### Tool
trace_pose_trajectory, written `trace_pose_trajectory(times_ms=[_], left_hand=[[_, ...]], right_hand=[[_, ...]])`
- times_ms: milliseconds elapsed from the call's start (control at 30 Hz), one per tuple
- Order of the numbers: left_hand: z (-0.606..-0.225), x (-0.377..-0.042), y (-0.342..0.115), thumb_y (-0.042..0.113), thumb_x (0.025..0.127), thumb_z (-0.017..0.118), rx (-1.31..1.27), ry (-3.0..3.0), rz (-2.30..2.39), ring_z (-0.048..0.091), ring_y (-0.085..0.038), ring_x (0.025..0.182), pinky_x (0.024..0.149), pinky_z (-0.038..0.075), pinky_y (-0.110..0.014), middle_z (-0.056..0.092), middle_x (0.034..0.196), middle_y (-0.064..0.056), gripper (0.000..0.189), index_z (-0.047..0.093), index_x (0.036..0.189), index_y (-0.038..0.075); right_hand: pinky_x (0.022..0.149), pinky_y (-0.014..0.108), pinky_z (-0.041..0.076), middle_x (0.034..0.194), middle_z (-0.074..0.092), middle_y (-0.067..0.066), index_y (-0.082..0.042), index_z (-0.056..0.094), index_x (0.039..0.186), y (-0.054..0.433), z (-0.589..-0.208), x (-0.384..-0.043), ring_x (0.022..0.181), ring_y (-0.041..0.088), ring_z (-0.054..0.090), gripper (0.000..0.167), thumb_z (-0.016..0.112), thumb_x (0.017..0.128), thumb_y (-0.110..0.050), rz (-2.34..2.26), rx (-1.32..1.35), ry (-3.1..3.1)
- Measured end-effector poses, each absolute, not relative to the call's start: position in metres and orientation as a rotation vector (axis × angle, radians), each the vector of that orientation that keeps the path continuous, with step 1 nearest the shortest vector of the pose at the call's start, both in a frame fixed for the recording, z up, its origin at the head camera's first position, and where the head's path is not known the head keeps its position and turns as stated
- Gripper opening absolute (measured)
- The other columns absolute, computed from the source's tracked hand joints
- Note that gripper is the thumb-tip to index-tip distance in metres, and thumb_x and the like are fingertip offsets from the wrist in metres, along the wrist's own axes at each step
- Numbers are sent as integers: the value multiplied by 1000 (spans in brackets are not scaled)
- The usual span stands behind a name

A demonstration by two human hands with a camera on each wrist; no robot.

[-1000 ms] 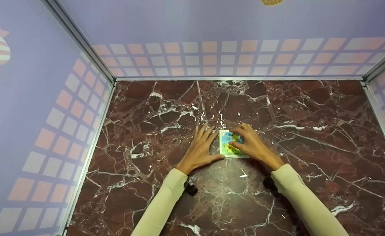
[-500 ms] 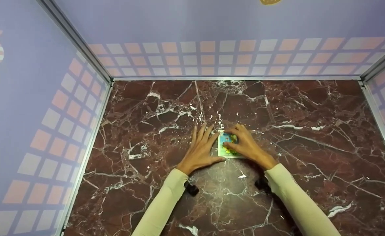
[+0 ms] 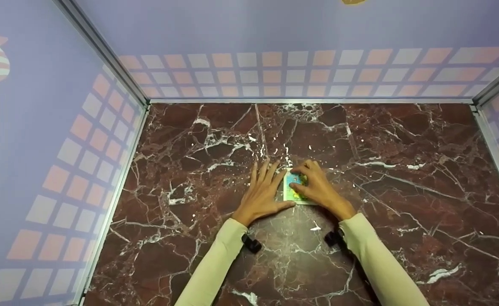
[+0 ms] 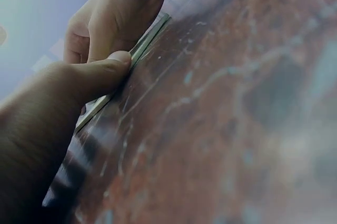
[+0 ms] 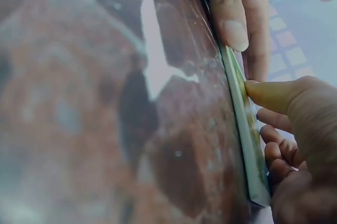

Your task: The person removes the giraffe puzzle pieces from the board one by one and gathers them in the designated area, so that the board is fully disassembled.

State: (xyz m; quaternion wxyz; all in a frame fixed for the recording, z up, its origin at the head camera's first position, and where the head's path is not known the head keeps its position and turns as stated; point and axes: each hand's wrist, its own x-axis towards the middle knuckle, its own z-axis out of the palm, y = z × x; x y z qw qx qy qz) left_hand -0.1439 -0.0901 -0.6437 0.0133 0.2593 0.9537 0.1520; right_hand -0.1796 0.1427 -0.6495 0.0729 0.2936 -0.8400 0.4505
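Lilac walls (image 3: pixel 275 25) are seen around a red-brown marbled surface (image 3: pixel 300 272). The left hand (image 3: pixel 259 196) is laid down, its grip spread wide, nothing held, its thumb touching the near edge of the board. By the right hand (image 3: pixel 321 187), grip half-parted, thumb and forefinger apart, the board's face is touched. Between the 2 hands, the square picture board (image 3: pixel 292 196) is laid flat.

The board (image 3: pixel 293 196) looks smooth, the tabletop (image 3: pixel 406 199) glossy, the sleeves (image 3: pixel 381 259) cloth.
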Motion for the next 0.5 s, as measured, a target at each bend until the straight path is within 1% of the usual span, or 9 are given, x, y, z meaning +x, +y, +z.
trace_pose_trajectory(times_ms=[100, 233, 300, 433, 500], left_hand=[[-643, -144, -90, 85, 94, 59, 806, 2976, 459, 6, -43, 169, 134, -4, -68, 16, 183, -17, 108, 35, 174, 16], [-643, -145, -88, 84, 94, 60, 806, 2986, 464, 7, -43, 169, 134, -4, -68, 18, 183, -17, 108, 36, 173, 16], [-644, -146, -88, 84, 94, 61, 810, 2991, 469, 7, -43, 169, 134, -3, -68, 19, 182, -17, 107, 36, 173, 16], [-643, -145, -89, 83, 94, 61, 819, 2988, 479, 8, -44, 169, 134, -3, -68, 18, 183, -17, 107, 36, 173, 16], [-643, -144, -91, 82, 94, 62, 814, 2989, 485, 8, -44, 169, 134, -3, -68, 18, 183, -17, 106, 36, 173, 16]], right_hand=[[81, 40, 40, 101, 58, 12, 1, 76, 117, 143, -652, -182, 93, 29, 47, 37, 92, 85, -10, 1345, 894, -2537], [80, 40, 40, 100, 57, 10, -2, 75, 114, 144, -666, -191, 91, 29, 47, 37, 94, 84, -10, 1320, 912, -2518], [79, 43, 42, 101, 56, 11, -1, 75, 114, 144, -665, -191, 91, 31, 47, 37, 94, 84, -11, 1292, 914, -2532], [79, 40, 42, 100, 53, 10, 2, 74, 115, 142, -661, -189, 91, 29, 46, 39, 93, 84, -11, 1253, 915, -2537], [78, 41, 42, 100, 53, 11, 5, 73, 115, 140, -654, -186, 91, 30, 46, 40, 92, 84, -10, 1246, 932, -2522]])
